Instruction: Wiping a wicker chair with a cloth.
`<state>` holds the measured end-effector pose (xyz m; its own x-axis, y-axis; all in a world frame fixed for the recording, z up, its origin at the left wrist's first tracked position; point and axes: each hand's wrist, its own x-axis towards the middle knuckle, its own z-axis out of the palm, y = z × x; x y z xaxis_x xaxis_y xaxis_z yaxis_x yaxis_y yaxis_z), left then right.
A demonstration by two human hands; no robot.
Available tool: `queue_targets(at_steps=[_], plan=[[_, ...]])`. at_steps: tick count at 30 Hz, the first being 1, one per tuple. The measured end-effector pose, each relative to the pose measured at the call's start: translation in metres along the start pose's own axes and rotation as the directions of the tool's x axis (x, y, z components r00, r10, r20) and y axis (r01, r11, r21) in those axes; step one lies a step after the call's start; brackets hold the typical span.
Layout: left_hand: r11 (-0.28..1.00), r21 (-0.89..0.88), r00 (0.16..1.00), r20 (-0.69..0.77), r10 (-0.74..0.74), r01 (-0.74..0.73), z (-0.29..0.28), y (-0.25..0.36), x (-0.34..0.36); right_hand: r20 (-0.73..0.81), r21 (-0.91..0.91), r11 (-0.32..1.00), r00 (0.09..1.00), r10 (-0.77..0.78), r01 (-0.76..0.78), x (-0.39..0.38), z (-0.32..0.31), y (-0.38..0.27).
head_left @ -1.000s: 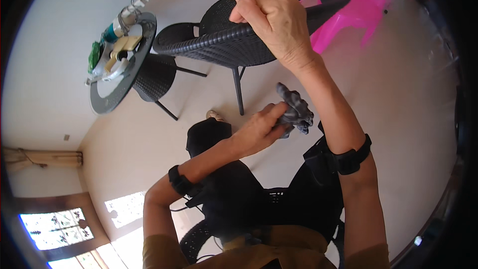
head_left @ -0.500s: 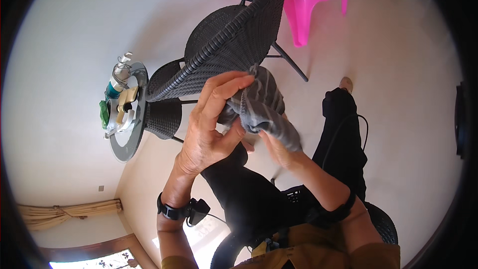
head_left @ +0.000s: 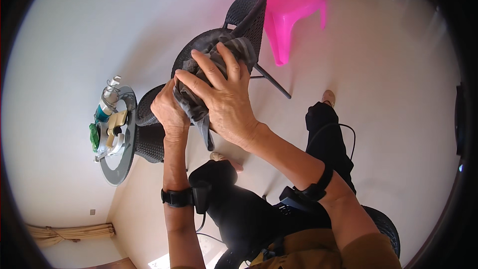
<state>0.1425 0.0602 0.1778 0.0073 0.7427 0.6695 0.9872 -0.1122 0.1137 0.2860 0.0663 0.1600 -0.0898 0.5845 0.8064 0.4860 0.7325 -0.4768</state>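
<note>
A grey striped cloth [head_left: 196, 104] is bunched between my two hands, with one end hanging down below them. My left hand [head_left: 169, 112] is closed around its left side, the fingertips hidden behind the folds. Over the right side of the bundle lies my right hand [head_left: 226, 102], its fingers spread and curled onto the fabric. Directly behind the cloth is a black woven chair [head_left: 249, 17]; whether the cloth touches it I cannot tell.
A pink plastic chair [head_left: 294, 0] stands beyond. At the left, a round glass-topped table [head_left: 118, 172] holds a teal-and-white bottle [head_left: 105, 104], a green packet [head_left: 94, 137] and other small items. Black bands with devices [head_left: 199, 197] and cables are on my forearms.
The cloth has moved left and is bunched more tightly. My right hand, partly covered by it before, now lies on top. My left hand has gone from a pinch to a wrapped hold.
</note>
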Motion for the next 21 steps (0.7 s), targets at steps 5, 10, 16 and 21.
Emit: queue_targets(at_steps=[5,10,16,21], plan=[[1.000,-0.027,0.997,-0.082,-0.014,0.012,0.004,0.006,0.003,0.037,0.029,0.991,0.990,-0.133,0.132,0.003,-0.006,0.036],[1.000,-0.011,0.986,-0.164,-0.029,0.027,0.006,0.011,0.008,0.061,-0.055,0.985,0.985,-0.159,0.162,0.049,-0.033,0.097],[1.000,0.015,0.974,-0.227,0.015,-0.012,0.007,0.009,0.010,0.426,-0.253,0.964,0.904,0.039,0.078,0.108,-0.044,0.140],[1.000,0.016,0.965,-0.259,0.029,-0.026,0.012,0.013,0.014,0.493,-0.391,0.919,0.831,0.258,-0.053,0.144,-0.035,0.184]])
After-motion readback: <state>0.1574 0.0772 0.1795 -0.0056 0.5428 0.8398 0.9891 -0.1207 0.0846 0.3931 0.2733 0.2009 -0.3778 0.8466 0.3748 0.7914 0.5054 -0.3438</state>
